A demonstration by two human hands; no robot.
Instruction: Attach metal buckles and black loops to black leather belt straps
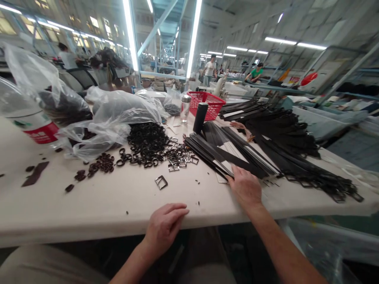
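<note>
My right hand [246, 186] is closed on the near end of a black belt strap [210, 161], at the edge of a fanned stack of such straps. My left hand [166, 228] rests at the table's front edge, its fingers stretched to the right with nothing seen in them. Beyond it lies a single metal buckle [161, 182]. Farther back are a pile of metal buckles [180, 156] and a heap of black belt loops [148, 142]. Dark brown loops [102, 163] are scattered to the left of these.
Clear plastic bags [124, 108] and a large bottle with a red label [41, 132] stand at left. A black cylinder [200, 117], a glass jar [185, 108] and a red basket [211, 105] are at the back. More black belts [284, 134] cover the right side. Other people are in the background.
</note>
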